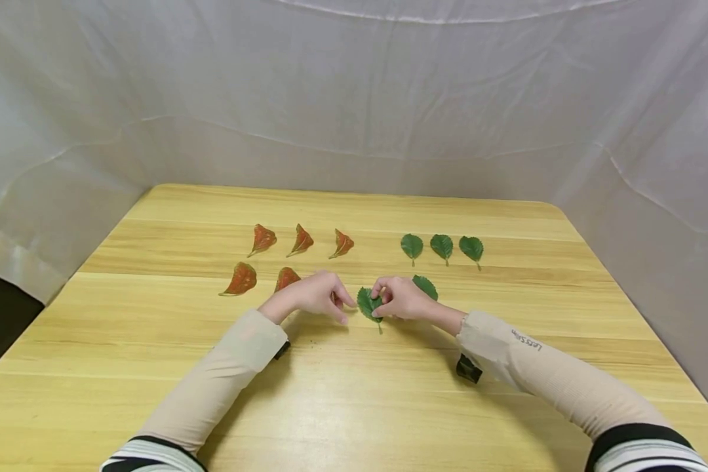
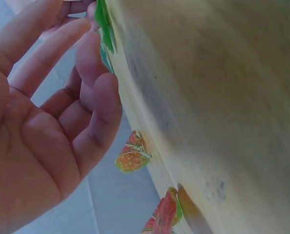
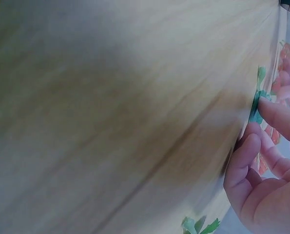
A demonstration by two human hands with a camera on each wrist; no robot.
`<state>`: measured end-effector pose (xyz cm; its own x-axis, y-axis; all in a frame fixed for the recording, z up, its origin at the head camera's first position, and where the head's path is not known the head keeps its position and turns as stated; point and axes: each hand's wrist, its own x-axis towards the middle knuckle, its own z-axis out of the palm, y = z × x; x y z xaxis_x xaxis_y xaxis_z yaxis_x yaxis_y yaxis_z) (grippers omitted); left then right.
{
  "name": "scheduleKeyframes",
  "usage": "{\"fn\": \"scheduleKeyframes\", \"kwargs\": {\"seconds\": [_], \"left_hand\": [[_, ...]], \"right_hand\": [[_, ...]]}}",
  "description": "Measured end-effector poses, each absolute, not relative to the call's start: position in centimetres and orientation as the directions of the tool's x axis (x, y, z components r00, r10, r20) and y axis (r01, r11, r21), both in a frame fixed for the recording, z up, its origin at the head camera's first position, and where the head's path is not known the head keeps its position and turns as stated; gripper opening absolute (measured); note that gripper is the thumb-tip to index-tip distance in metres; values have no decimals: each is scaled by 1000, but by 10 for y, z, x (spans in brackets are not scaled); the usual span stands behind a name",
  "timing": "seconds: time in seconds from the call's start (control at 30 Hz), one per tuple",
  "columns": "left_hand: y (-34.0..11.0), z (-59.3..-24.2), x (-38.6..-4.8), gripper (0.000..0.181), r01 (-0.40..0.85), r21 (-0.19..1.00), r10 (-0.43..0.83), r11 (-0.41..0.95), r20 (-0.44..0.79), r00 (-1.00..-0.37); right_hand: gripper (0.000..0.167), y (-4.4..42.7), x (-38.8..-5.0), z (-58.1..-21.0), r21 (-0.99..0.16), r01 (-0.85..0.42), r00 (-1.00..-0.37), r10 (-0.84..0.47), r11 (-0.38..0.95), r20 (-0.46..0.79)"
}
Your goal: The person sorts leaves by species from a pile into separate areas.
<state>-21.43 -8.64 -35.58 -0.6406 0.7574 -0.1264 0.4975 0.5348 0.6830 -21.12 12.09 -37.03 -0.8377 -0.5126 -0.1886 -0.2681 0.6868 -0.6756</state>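
Observation:
A green leaf [image 1: 366, 303] with toothed edges lies near the middle of the table, its stem towards me. My right hand [image 1: 404, 298] pinches its right side between thumb and forefinger; the right wrist view shows the thumb [image 3: 279, 114] against the leaf [image 3: 261, 78]. Just left of that leaf, my left hand [image 1: 318, 295] hovers with loosely bent fingers. Nothing is in its palm [image 2: 37, 141] in the left wrist view. Beside the left hand is a red leaf [image 1: 286, 278], partly covered by it. Another green leaf [image 1: 426, 286] shows behind the right hand.
Three red leaves, one of them a curled leaf [image 1: 299, 240], form a back row at left. Three green leaves, including a middle leaf [image 1: 442, 246], line up at back right. One more red leaf [image 1: 241, 279] lies front left. Pale curtains [image 1: 354, 85] surround the wooden table [image 1: 354, 406].

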Motion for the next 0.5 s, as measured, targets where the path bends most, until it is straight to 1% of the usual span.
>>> {"fn": "scheduleKeyframes", "kwargs": {"seconds": [0.27,0.37,0.43,0.5], "left_hand": [[-83,-355,-213,27,498,644,736,581,-153,-660],[-82,-355,-212,28,511,630,738,585,-153,-657],[-82,-355,-212,28,514,622,737,590,-156,-657],[-82,-357,-211,28,513,614,733,599,-164,-660]], "right_hand": [[23,121,-212,-372,-690,-237,-844,-497,684,-203],[25,121,-212,-372,-693,-233,-845,-495,682,-203],[28,121,-212,-372,-694,-232,-844,-496,681,-204],[36,121,-212,-371,-696,-232,-841,-500,679,-207]]}}
